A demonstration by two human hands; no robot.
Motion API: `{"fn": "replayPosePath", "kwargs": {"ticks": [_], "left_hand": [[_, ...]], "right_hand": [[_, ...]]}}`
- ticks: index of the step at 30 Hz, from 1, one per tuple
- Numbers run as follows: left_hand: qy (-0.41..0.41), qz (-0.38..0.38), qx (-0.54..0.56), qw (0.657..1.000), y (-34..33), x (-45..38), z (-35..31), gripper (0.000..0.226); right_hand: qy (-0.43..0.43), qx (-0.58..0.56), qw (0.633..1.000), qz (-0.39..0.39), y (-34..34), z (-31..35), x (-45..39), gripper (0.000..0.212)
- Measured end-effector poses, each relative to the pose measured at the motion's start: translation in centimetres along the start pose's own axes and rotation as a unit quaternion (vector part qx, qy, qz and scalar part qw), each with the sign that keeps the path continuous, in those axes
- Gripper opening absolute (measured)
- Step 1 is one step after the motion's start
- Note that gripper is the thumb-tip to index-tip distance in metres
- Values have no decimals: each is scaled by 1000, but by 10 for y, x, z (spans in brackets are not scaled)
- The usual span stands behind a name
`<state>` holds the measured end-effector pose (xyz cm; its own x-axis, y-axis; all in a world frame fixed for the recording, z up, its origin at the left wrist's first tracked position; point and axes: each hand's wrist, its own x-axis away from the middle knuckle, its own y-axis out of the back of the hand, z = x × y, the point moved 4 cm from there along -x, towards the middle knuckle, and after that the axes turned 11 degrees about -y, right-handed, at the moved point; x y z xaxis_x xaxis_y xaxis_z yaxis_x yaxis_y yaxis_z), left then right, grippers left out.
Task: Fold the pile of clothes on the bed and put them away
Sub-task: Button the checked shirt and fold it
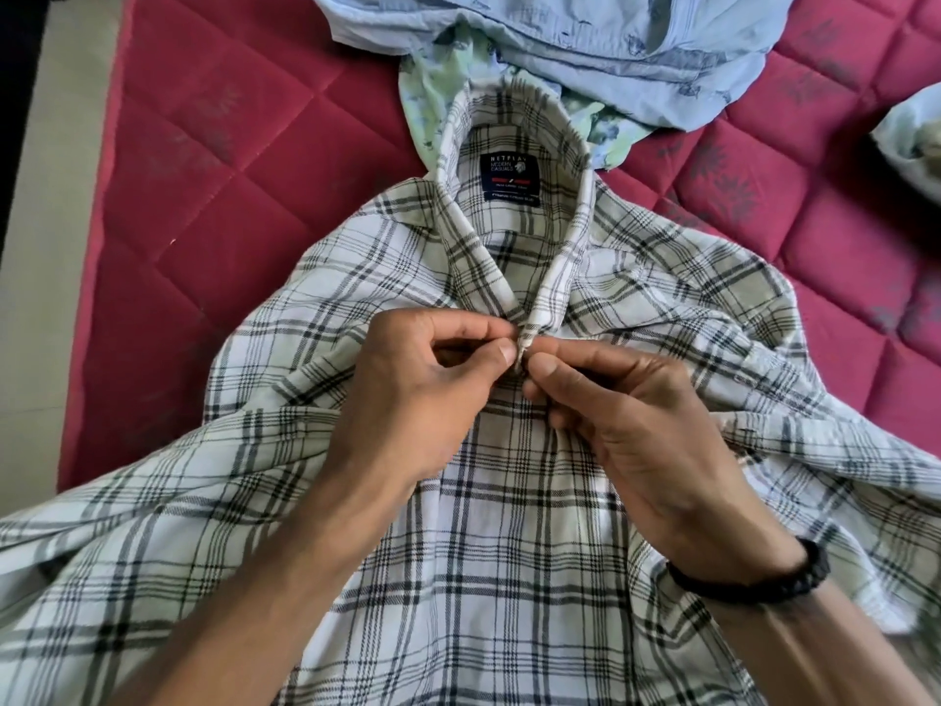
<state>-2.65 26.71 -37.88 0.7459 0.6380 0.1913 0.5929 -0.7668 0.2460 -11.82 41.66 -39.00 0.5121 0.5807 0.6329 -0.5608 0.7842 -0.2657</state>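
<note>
The scene is lit evenly by soft daylight, with no glare recorded. Gentle shadows are cast under the hands onto the plaid shirt (509, 527) and within its folds. The collar label (509, 178) is rendered sharply enough for its larger lettering to be read. Wide-angle bending is seen toward the edges, where the quilted red bed (214, 196) is curved and detail is softened.

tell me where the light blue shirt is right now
In the head view the light blue shirt lies crumpled at the top, right of centre, on the red quilt, just beyond the plaid shirt's collar and overlapping a green printed garment.
</note>
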Motion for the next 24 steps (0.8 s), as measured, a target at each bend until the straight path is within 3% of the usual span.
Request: {"fn": "replayPosePath", "kwargs": {"ticks": [24], "left_hand": [[-31, 15, -11, 999, -3, 2, -5, 13]], "right_hand": [[65, 36, 997, -15, -7, -1, 0, 15]]}}
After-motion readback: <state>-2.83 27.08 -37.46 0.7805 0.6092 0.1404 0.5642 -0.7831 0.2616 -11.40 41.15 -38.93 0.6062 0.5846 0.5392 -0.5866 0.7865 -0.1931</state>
